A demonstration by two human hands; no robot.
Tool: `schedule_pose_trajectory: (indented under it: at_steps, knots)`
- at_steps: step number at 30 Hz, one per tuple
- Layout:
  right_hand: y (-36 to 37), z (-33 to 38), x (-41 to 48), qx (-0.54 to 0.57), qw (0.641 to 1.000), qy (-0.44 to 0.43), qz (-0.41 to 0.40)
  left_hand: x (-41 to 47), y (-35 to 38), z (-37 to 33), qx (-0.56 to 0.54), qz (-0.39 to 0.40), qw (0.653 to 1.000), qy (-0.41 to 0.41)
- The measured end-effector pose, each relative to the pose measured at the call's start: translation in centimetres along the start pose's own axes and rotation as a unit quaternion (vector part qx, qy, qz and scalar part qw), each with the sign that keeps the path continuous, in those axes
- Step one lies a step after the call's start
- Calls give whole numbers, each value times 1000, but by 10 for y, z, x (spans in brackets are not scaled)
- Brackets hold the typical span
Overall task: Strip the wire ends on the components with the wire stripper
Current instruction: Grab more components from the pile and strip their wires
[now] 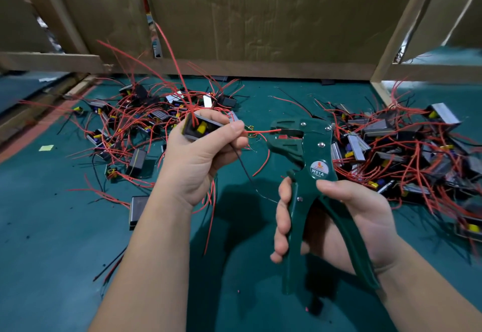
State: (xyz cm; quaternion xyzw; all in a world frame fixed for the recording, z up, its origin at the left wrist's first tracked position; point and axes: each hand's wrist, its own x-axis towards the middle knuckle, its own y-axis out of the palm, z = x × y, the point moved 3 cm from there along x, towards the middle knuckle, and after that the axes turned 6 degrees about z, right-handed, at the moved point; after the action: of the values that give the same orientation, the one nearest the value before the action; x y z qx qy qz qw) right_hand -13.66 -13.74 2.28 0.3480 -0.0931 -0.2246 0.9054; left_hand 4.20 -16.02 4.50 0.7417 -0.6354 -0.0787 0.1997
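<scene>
My left hand [200, 159] grips a small black component [199, 127] with a yellow part and red wires sprouting from it. Its thumb and forefinger pinch one red wire [258, 131] that runs right into the jaws of the wire stripper. A thin black wire hangs below the hand. My right hand [339, 224] holds the dark green wire stripper [307, 164] by both handles, which stand spread apart. The jaws point left, around the red wire's end.
A pile of components with red wires [146, 120] lies on the green mat at the back left. A second pile [407, 149] lies at the right. Cardboard panels and wooden frame pieces [260, 24] stand behind. One flat black component [137, 211] lies near my left forearm.
</scene>
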Motion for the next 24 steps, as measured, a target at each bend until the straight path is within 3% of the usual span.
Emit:
schedule_pose_trajectory:
  at_steps: [15, 24]
  knots:
    - [-6, -2, 0, -66, 995, 0, -70, 1, -7, 1, 120, -4, 990, 69]
    - [-6, -3, -1, -97, 990, 6, -99, 4, -11, 3, 139, -3, 987, 81]
